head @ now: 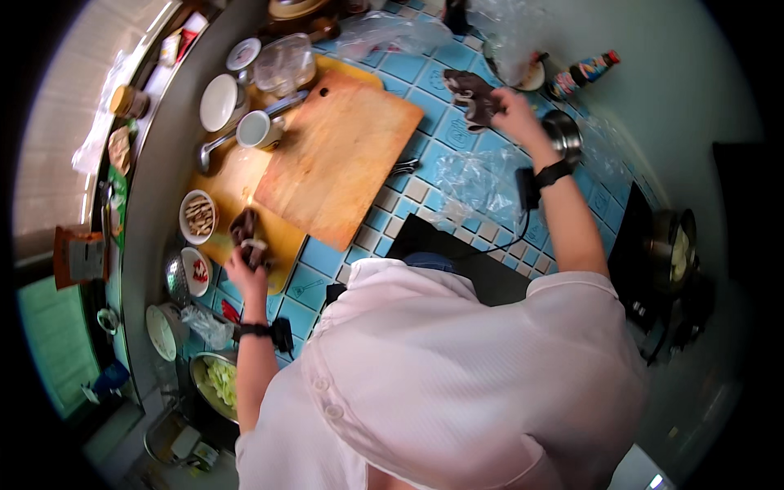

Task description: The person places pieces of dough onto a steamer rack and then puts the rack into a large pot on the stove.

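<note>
My right hand (517, 119) grips one end of a dark brown cloth (468, 92), which lies crumpled over the blue tiled counter (456, 58). On the left, my left hand (248, 275) is closed on a second dark brown cloth (245, 229), bunched at the edge of a yellow board (285, 263). Between the hands a wooden cutting board (343, 159) rests partly on the yellow board. A bowl of sliced brownish food (199, 216) is beside my left hand, with a small bowl of chopped red pieces (196, 271) just below it.
A white mug (257, 130), a ladle (208, 153) and a white bowl (220, 103) stand left of the cutting board. Clear plastic wrap (478, 180), a steel bowl (562, 138) and a sauce bottle (582, 73) are at right. Cut greens fill a metal bowl (214, 383) at lower left.
</note>
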A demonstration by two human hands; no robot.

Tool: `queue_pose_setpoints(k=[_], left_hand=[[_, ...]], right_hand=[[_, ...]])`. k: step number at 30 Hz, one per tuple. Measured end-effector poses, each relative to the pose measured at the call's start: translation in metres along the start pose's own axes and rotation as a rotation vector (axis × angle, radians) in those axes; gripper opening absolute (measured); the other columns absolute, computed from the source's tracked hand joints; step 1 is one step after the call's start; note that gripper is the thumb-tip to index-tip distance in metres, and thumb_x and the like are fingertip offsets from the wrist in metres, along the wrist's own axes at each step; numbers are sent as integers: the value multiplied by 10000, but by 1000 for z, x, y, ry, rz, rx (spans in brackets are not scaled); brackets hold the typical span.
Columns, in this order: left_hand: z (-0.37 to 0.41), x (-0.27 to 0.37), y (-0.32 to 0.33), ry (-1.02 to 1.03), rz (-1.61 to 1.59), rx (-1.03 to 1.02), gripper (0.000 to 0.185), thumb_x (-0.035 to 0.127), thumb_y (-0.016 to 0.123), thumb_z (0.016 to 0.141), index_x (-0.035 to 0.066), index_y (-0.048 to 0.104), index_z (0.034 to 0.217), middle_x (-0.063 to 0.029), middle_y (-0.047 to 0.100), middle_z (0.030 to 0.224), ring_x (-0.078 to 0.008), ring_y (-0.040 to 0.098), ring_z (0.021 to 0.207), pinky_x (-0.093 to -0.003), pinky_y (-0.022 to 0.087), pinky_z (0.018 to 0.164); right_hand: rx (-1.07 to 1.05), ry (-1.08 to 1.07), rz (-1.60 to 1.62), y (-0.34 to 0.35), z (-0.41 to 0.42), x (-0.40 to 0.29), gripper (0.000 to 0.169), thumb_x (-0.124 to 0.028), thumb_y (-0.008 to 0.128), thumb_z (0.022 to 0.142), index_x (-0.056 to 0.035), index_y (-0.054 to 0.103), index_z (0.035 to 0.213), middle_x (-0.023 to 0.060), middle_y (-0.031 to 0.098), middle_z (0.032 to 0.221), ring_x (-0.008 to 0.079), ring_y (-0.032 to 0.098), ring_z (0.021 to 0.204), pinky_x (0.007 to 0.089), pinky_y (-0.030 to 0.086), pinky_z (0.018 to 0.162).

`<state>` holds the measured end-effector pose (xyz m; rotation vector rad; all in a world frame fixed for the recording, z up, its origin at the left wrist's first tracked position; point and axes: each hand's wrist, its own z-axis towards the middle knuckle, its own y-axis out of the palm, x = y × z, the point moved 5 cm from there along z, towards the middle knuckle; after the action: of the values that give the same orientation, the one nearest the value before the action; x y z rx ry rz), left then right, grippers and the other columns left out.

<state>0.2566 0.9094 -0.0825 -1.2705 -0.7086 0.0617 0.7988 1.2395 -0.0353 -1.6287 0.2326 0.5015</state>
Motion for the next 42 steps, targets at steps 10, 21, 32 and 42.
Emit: queue_pose_setpoints(k=[10, 21, 32, 42], left_hand=[[-39, -2, 18, 1, -21, -261, 647, -52, 565, 661, 94, 427, 1276, -244, 373, 1197, -408, 414, 1086, -416, 353, 958], [-31, 252, -2, 124, -892, -666, 760, 52, 720, 715, 89, 310, 1354, -102, 358, 1329, -245, 438, 1130, -374, 467, 862], [-26, 215, 29, -315, -1077, -722, 194, 147, 462, 922, -18, 544, 982, -74, 612, 793, -181, 632, 697, -293, 536, 627], [-14, 245, 20, -482, -1369, -688, 223, 190, 468, 926, 5, 544, 1024, -51, 596, 800, -201, 648, 759, -334, 556, 686]], right_hand=[[24, -136, 267, 96, -130, -34, 307, 8, 461, 780, -49, 551, 1068, 190, 612, 949, 334, 604, 851, 416, 490, 722], [-174, 226, 1636, 65, -127, -120, 235, -50, 492, 850, -20, 563, 1072, 28, 601, 907, 116, 573, 776, 253, 483, 646], [70, 261, -83, 54, -192, 46, 382, -177, 618, 763, -37, 509, 1102, 217, 547, 968, 386, 546, 923, 447, 467, 778], [205, 289, 78, 62, -159, 101, 106, -119, 595, 754, -68, 502, 756, 133, 575, 678, 359, 577, 682, 450, 470, 617]])
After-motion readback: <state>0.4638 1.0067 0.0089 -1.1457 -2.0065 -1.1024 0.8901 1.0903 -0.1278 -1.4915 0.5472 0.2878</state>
